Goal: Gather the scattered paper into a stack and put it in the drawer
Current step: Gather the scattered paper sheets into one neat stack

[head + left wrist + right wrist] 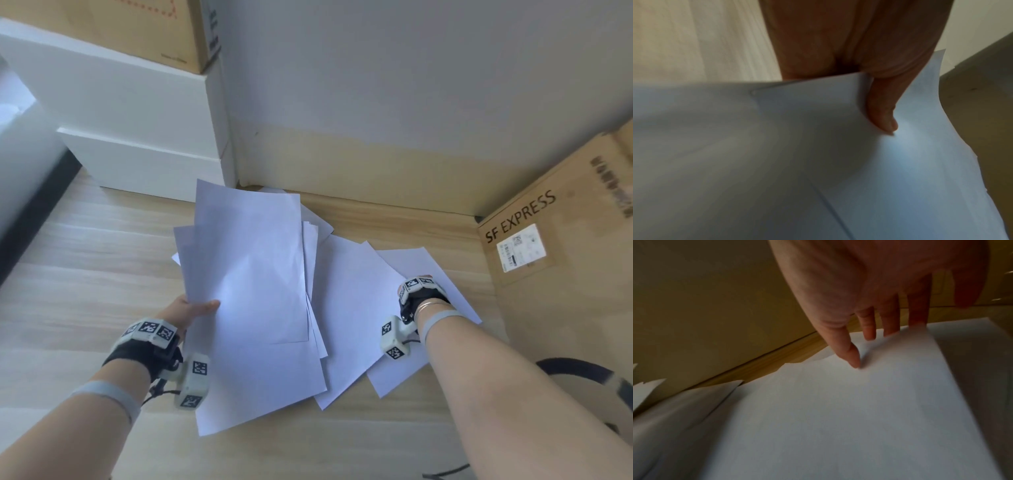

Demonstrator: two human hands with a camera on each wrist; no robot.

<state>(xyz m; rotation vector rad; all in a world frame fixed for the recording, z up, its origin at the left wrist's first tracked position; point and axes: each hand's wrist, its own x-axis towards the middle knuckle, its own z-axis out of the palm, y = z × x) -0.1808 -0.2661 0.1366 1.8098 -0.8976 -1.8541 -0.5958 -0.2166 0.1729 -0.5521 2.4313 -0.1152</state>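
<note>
— What stands around the paper?

— A wooden floor (85,260) carries everything. At its far left corner, against the wall (411,85), sits a white stepped cabinet base (144,130) with a cardboard box (144,31) on top. At the right edge stands a large cardboard carton marked "SF EXPRESS" (561,240), close beside the rightmost sheet. A dark ring-shaped object (582,373) lies at the near right, partly behind the right forearm. A wooden skirting board (376,205) runs along the foot of the wall.

— And the sheets?

— White paper sheets (352,308) lie fanned and overlapping on the floor near the wall, their long axes running roughly from the person toward the wall, the right ones tilted leftward at the far end.

— The hands?

— The left hand (186,313) pinches a lifted bundle of sheets (246,267) at its near-left edge, thumb on top; the bundle's long axis points toward the wall. The right hand (869,293) has straight fingers (851,353) pressing fingertips down on the rightmost floor sheet (838,418), near its far edge beside the carton.
</note>
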